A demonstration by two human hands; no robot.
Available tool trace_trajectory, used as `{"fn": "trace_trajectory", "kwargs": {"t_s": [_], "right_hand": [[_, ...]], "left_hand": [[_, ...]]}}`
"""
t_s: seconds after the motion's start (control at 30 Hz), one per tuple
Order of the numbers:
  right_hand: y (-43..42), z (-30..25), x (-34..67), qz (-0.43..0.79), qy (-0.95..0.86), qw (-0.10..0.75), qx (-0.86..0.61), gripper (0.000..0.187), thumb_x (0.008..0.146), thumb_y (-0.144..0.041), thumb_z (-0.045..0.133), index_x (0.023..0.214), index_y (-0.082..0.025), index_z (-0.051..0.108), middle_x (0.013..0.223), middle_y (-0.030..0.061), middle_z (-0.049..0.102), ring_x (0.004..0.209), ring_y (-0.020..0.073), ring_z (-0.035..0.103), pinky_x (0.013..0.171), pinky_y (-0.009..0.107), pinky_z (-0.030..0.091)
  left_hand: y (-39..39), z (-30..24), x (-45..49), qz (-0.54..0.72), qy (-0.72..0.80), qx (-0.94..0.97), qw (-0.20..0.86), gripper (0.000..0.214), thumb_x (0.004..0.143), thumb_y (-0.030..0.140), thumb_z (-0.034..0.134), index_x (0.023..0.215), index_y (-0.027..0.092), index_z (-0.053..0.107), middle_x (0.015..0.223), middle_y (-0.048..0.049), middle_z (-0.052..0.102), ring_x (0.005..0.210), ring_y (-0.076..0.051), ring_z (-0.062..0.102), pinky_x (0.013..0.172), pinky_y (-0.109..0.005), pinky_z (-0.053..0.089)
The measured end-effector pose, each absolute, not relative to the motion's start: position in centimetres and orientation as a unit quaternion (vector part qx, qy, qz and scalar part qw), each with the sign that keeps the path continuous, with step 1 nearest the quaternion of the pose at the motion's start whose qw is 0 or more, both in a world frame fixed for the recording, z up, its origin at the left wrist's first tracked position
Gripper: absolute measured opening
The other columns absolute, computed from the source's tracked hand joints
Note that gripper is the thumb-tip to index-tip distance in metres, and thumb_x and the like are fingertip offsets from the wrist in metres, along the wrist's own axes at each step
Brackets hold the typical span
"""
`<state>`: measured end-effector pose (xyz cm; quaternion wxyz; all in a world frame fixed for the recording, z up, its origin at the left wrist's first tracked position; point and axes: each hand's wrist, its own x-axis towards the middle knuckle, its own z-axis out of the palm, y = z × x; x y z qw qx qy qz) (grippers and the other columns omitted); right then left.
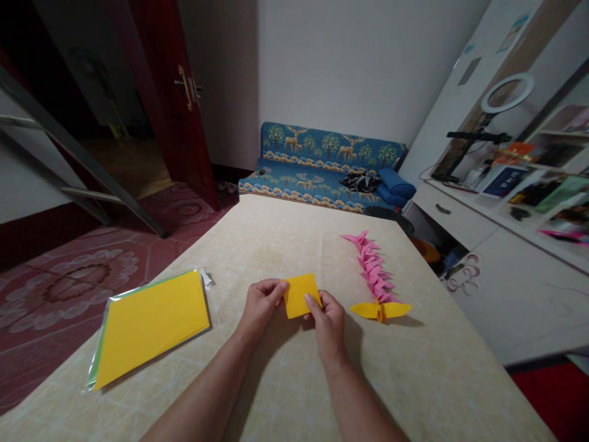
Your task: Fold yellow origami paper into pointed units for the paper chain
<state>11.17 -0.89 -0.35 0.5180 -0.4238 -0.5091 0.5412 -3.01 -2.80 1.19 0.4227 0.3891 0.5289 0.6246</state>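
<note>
Fingers point(313, 303) of two hands point(260, 304) point(331, 322) pinching one yellow square point(299, 290), one yellow folded bird point(380, 311), one pink paper row point(372, 265)

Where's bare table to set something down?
Free on the table: the far stretch, between blue sofa and yellow square, left of the pink folded row; near right, between right forearm and table edge, this side of the yellow folded bird. Crowded: middle, left hand and right hand on the square; left, the paper pack.

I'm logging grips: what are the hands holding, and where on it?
A yellow paper square: the left hand pinches its upper left corner, the right hand grips its lower right part.
</note>
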Motion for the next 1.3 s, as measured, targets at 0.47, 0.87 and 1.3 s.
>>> {"fn": "trace_trajectory", "kwargs": {"t_s": [0.47,0.87,1.3], "right_hand": [[-0.40,-0.71,11.44,0.527,-0.506,0.538,-0.421,0.027,0.076,-0.043,0.062,0.074,-0.017,0.057,0.060,-0.0026,0.055,0.053,0.0095,0.048,0.050,0.019,0.037],[-0.51,-0.42,11.24,0.536,-0.495,0.537,-0.423,0.025,0.072,-0.038,0.068,0.072,-0.014,0.061,0.060,-0.0010,0.059,0.052,0.0091,0.049,0.050,0.019,0.037],[-0.13,-1.03,11.85,0.518,-0.456,0.589,-0.421,0.031,0.077,-0.040,0.062,0.059,-0.015,0.053,0.050,-0.0041,0.048,0.045,0.0066,0.039,0.044,0.018,0.029]], "left_hand": [[-3.07,0.86,-2.60,0.569,0.496,0.430,0.495,0.030,0.071,0.039,0.068,0.060,0.011,0.064,0.049,-0.0017,0.058,0.042,-0.007,0.044,0.044,-0.019,0.028],[-3.14,0.75,-2.40,0.562,0.473,0.453,0.505,0.030,0.072,0.038,0.068,0.060,0.011,0.065,0.051,-0.0019,0.059,0.042,-0.006,0.044,0.044,-0.019,0.028],[-3.20,0.76,-2.33,0.554,0.480,0.456,0.504,0.034,0.073,0.039,0.065,0.054,0.013,0.054,0.046,0.0016,0.052,0.040,-0.005,0.037,0.042,-0.019,0.024]]}}
